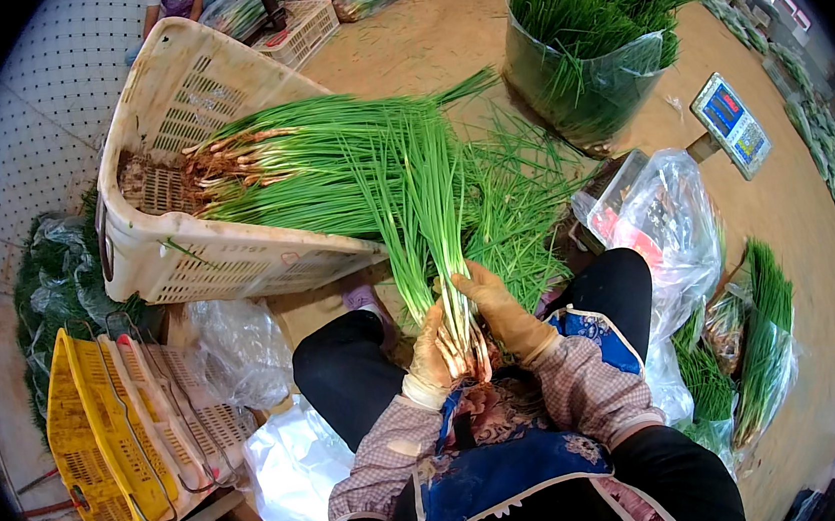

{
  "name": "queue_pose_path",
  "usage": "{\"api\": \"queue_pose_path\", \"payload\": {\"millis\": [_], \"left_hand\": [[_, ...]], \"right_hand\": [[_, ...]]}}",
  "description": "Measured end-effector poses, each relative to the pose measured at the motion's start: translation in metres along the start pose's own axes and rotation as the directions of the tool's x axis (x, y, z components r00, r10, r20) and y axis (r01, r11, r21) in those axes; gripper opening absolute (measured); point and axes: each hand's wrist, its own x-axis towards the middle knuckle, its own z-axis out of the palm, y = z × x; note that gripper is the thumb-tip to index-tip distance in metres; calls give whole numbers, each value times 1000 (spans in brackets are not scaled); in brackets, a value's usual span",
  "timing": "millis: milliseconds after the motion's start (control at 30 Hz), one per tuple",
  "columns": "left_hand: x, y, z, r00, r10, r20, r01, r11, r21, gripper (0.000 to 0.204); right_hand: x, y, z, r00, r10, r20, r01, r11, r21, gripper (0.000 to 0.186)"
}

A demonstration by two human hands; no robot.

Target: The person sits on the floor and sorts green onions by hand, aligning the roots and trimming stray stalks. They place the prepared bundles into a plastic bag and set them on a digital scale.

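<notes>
My gloved left hand and gloved right hand grip a bunch of green onions above my lap, white stems and roots downward, long green leaves pointing up and away from me. Just beyond it, a dirty cream plastic crate lies tilted, with a big pile of green onions in it, roots to the left and leaves spilling out to the right. Loose green leaves lie heaped beside my right knee.
At right are a plastic-wrapped tub of greens, a scale display, clear bags and bagged bundles. At left stand yellow and cream baskets beside plastic sheeting. A person sits at back left.
</notes>
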Motion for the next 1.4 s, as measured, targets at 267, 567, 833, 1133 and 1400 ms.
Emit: {"api": "queue_pose_path", "payload": {"millis": [267, 567, 833, 1133, 1400], "left_hand": [[-6, 20, -13, 963, -250, 103, 212, 934, 287, 33], [14, 0, -36, 996, 75, 50, -90, 860, 503, 30], [3, -4, -21, 992, 119, 28, -112, 787, 606, 32], [-2, 0, -13, 998, 63, 2, -47, 715, 697, 28], [-6, 2, -18, 1000, 0, -7, 5, 665, 746, 31]], "right_hand": [[-13, -25, 14, 990, 5, 143, -4, 1000, -1, 54], [9, 3, -18, 980, -127, -153, 91, 970, -224, 37], [15, -45, -23, 934, -278, -223, 141, 863, -485, 22], [48, -96, -16, 936, -243, -256, -12, 703, -711, 45], [77, -114, -34, 949, -194, -249, -94, 578, -810, 35]]}}
